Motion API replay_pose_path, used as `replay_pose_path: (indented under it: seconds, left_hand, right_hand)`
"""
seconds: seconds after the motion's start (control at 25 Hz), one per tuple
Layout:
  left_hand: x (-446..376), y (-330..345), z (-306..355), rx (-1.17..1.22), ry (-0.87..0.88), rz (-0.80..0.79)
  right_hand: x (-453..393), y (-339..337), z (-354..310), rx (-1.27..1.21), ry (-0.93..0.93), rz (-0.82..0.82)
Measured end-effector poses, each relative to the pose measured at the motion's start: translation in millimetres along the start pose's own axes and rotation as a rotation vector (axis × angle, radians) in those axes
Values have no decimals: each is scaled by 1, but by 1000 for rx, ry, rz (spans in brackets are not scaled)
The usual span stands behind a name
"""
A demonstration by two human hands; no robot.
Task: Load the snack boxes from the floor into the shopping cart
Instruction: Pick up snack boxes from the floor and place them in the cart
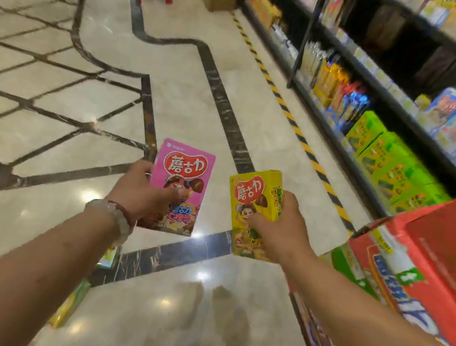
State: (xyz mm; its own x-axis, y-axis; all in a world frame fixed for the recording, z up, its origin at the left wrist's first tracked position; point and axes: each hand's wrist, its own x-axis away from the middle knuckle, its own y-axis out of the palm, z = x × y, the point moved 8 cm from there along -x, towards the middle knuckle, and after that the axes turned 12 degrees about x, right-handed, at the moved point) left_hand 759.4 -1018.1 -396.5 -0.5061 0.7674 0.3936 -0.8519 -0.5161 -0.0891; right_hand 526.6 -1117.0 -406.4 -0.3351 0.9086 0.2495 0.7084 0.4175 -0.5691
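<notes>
Head view, left to right: left hand [142,190] gripping pink snack box [179,186], right hand [277,226] clamped on yellow snack box [254,206], both aloft over glossy marble floor [54,107]. Possible slip from one-handed, low-corner holds. More boxes [70,306] near floor's lower left; stocked shelves [389,122] along right edge. Shopping cart not identifiable.
</notes>
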Motion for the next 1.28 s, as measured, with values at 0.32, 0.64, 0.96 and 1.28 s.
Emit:
replay_pose_path:
  seconds: [0.32, 0.64, 0.96, 1.28]
  left_hand:
    - [214, -70, 330, 195, 297, -88]
    - [349, -88, 413, 201, 458, -357]
    - [486, 33, 432, 168, 561, -742]
    - [718, 234, 369, 105, 540, -1142]
  right_hand:
    - [135, -204, -304, -326, -233, 87]
    - [306, -265, -367, -539, -322, 322]
    - [510, -358, -307, -510, -282, 661]
    - [813, -459, -172, -392, -122, 1105]
